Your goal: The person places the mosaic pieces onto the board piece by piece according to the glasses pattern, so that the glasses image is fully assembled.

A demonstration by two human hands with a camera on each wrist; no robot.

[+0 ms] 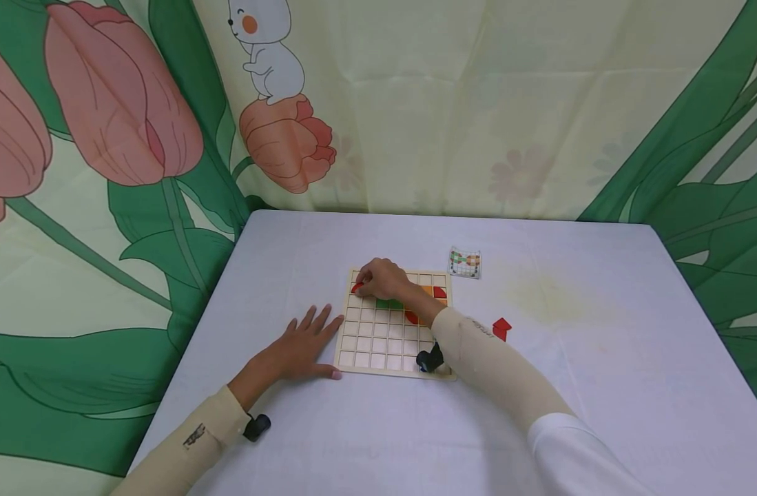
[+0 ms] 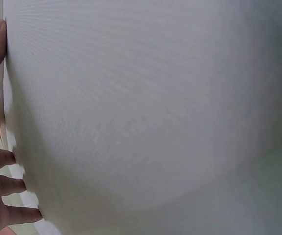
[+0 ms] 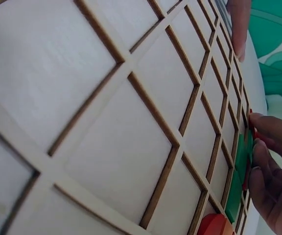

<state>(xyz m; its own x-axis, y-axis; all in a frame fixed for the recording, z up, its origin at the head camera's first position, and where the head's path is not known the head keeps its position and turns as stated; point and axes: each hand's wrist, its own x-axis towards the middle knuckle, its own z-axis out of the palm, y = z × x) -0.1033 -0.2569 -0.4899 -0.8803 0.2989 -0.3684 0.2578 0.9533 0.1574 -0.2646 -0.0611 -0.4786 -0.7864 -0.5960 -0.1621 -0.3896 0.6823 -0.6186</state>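
Observation:
A wooden grid board (image 1: 364, 344) lies on the white-covered table. At its upper left my right hand (image 1: 386, 279) pinches a small red rounded piece (image 1: 357, 288) between thumb and fingers, right at a corner cell. Green pieces (image 3: 235, 193) sit in cells near those fingers in the right wrist view. My left hand (image 1: 300, 351) rests on the table with fingers spread, fingertips and thumb by the board's left edge. In the left wrist view its fingers (image 2: 11, 186) show at the left side. The right forearm hides part of the board.
Right of the board's top corner lies a small pattern card (image 1: 465, 263). Loose red pieces (image 1: 501, 328) rest on the table beside the right forearm. Another red piece (image 1: 439, 293) and an orange piece (image 1: 427, 291) sit in the board's upper right. A printed curtain (image 1: 415, 138) hangs behind the table.

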